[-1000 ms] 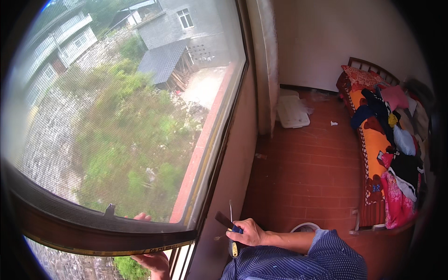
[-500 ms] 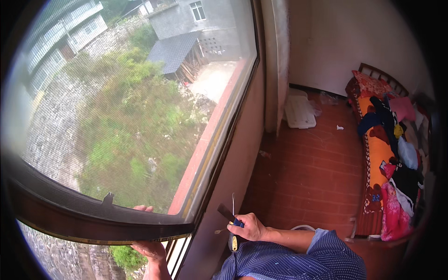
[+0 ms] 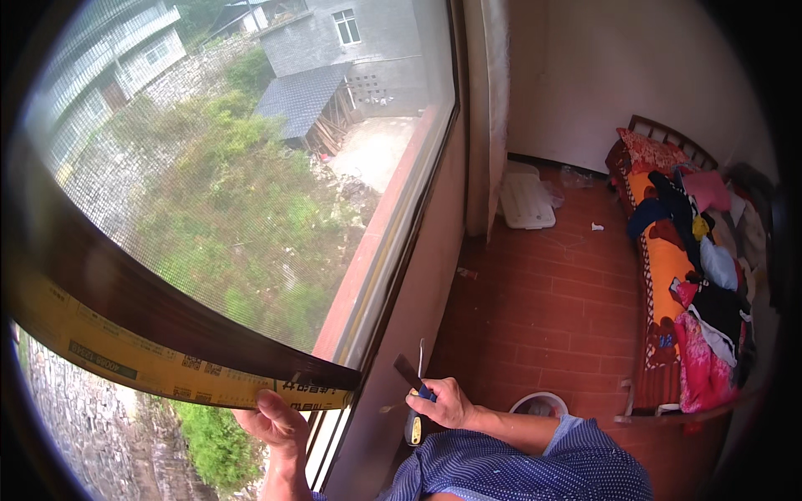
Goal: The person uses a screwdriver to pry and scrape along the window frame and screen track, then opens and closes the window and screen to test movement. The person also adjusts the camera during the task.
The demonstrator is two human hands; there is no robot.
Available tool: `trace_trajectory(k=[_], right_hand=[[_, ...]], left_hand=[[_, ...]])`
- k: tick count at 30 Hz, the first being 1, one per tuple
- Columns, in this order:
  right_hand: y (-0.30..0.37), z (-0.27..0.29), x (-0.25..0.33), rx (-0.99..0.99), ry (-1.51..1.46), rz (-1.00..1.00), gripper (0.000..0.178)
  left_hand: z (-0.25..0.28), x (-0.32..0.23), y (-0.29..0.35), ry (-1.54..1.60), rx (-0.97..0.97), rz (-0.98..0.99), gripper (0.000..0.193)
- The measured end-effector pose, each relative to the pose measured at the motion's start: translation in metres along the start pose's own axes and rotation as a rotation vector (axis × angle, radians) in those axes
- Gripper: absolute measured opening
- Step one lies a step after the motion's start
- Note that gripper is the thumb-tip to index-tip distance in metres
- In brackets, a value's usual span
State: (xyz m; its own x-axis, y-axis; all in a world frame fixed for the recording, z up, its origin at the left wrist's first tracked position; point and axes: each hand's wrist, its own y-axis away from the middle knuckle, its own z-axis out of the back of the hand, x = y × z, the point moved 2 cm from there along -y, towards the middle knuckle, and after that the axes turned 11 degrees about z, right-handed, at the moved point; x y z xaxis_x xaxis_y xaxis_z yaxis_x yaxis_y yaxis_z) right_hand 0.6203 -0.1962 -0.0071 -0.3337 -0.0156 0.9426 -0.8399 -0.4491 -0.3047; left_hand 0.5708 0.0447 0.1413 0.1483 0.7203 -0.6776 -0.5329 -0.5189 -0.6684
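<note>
My left hand [image 3: 276, 424] grips the lower rail of a dark brown window screen sash [image 3: 192, 313], with its thumb against the rail and its other fingers mostly hidden. Yellow printed film [image 3: 150, 357] covers the rail's underside. Closed round several hand tools, my right hand [image 3: 447, 405] is in front of my body, beside the wall under the window. A scraper [image 3: 406, 371] with a flat dark blade and a thin metal rod [image 3: 420, 357] with a bent tip stick up from it. Below the fist shows a yellow-and-black handle [image 3: 414, 430].
The window frame [image 3: 401, 242] runs along the right of the opening; shrubs and buildings lie outside. A bed [image 3: 660, 284] heaped with clothes stands at the right. On the red floor [image 3: 535, 309] are a white plastic lid [image 3: 528, 200] and a round bucket [image 3: 540, 404] near my right forearm.
The sash's lower rail has tilted, so its yellow film now faces me. My left hand has come round with it, and its fingers no longer show through the mesh. My right hand keeps its tools.
</note>
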Motion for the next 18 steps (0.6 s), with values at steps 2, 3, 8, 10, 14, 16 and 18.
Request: trace_trajectory(k=[2,3,8,10,14,16,18], right_hand=[[-0.001,-0.001,0.001,-0.005,0.006,0.002,0.044],[-0.002,-0.002,0.002,-0.008,0.02,0.037,0.043],[-0.007,-0.01,-0.003,0.051,0.283,0.5,0.04],[-0.011,-0.008,0.002,0.138,0.202,0.426,0.034],[-0.021,-0.011,0.027,0.283,-0.039,0.515,0.024],[-0.028,-0.018,0.031,0.35,-0.106,0.622,0.024],[-0.034,-0.027,0.032,0.416,-0.151,0.677,0.022]], left_hand=[[0.012,-0.001,0.005,0.001,-0.031,0.017,0.057],[0.017,-0.002,0.006,0.154,0.074,0.079,0.061],[0.061,-0.007,0.028,0.218,0.04,0.191,0.073],[0.087,-0.001,0.041,0.158,0.053,0.18,0.073],[0.163,0.015,0.079,0.05,-0.089,0.261,0.074],[0.177,-0.007,0.081,-0.231,-0.106,0.146,0.075],[0.202,-0.011,0.091,-0.158,-0.135,0.189,0.088]])
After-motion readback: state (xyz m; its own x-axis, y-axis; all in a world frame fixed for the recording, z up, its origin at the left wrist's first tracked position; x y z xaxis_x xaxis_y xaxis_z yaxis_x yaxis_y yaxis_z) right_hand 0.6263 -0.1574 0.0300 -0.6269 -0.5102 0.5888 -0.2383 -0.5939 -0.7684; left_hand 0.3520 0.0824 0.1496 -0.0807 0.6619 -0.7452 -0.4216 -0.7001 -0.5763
